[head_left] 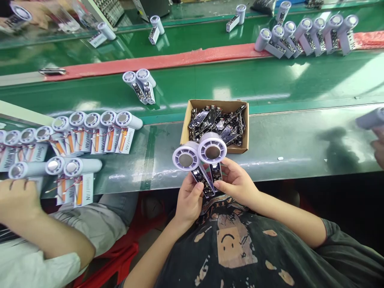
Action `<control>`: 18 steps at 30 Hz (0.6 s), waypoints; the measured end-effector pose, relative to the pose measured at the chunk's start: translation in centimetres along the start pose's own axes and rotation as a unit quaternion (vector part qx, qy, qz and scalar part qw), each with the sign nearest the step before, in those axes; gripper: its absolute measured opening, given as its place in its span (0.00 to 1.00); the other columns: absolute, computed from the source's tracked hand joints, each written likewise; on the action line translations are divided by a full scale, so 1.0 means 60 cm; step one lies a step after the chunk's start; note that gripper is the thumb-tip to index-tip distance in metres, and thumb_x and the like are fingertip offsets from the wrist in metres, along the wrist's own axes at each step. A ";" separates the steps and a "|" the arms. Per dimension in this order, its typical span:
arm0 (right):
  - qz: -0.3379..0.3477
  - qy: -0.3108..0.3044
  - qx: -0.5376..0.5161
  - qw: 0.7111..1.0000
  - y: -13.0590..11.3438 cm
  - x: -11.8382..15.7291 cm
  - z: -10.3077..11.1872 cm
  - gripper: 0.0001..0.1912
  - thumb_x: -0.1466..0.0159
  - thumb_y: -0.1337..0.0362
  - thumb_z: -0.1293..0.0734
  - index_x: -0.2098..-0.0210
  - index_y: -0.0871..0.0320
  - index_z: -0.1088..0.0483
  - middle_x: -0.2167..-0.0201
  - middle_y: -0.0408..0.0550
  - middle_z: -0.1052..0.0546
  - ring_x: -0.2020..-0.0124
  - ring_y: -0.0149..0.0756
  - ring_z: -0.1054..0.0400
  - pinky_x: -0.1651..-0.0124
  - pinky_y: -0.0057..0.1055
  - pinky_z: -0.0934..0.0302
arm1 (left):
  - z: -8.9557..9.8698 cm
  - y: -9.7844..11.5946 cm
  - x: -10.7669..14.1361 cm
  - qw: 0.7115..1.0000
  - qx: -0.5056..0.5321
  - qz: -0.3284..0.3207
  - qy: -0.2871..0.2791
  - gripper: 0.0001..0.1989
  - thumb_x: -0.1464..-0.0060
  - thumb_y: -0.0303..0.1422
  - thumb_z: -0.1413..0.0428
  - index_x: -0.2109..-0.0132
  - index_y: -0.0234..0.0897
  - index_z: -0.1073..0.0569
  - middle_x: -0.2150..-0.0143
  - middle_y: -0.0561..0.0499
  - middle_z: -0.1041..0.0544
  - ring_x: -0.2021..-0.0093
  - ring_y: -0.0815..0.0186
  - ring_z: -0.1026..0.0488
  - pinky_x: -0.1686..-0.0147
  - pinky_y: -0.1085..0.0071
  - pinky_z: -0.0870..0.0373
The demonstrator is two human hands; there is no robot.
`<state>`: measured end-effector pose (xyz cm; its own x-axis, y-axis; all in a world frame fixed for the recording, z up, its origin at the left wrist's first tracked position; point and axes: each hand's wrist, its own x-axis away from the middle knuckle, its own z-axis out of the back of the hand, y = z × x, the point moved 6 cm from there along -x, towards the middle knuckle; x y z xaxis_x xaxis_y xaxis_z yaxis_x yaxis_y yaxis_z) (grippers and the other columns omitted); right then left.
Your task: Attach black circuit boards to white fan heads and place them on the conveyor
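Note:
My left hand [190,200] is closed round the handle of a pale purple handheld fan [186,158], its thumb on the dark circuit board in the handle. A second pale purple fan [212,149] is in my right hand [238,182], which grips its handle from the right. The two fans are side by side, their round grilles up and touching or nearly so, their open handles showing circuit boards. Just beyond them stands a cardboard box [245,132] holding many loose black circuit boards [220,122]. The fan heads overlap the box's near edge in view.
Rows of fans with orange-wired handles [124,138] stand at left, near a co-worker's arm [45,224]. More fans [318,36] line the red strip [180,60] on the green belt [195,86]. A pair of fans [142,86] stands nearer. At right, another person's hand [378,148] holds a fan.

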<state>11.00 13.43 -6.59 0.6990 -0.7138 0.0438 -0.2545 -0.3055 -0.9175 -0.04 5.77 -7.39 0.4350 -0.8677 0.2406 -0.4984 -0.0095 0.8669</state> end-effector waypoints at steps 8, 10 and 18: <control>-0.009 0.005 0.001 1.000 -0.005 -0.001 0.002 0.33 0.43 0.58 0.26 0.40 0.47 0.37 0.39 0.51 0.34 0.42 0.43 0.33 0.43 0.43 0.32 | -0.002 0.006 0.000 1.000 -0.011 0.005 0.004 0.20 0.50 0.44 0.36 0.51 0.45 0.22 0.49 0.47 0.19 0.46 0.54 0.24 0.43 0.54 0.30; -0.012 0.006 0.003 1.000 -0.003 0.000 0.004 0.33 0.43 0.57 0.26 0.40 0.47 0.38 0.39 0.51 0.35 0.41 0.44 0.33 0.42 0.44 0.33 | 0.000 0.004 0.001 1.000 -0.015 0.007 0.012 0.20 0.50 0.44 0.35 0.51 0.44 0.22 0.49 0.47 0.19 0.47 0.54 0.23 0.43 0.55 0.29; 0.126 0.049 0.338 0.931 -0.063 0.008 -0.004 0.48 0.52 0.58 0.22 0.38 0.56 0.47 0.43 0.59 0.38 0.39 0.54 0.43 0.35 0.54 0.43 | -0.020 0.019 -0.008 0.994 -0.109 -0.008 -0.015 0.25 0.53 0.40 0.31 0.49 0.39 0.25 0.51 0.44 0.19 0.49 0.56 0.22 0.48 0.62 0.24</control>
<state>12.11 14.08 -3.01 0.6005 -0.7738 -0.2014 0.0997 0.3224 -0.9414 0.07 6.76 -6.02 0.4177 -0.8826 0.2159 -0.3166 0.0814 0.9451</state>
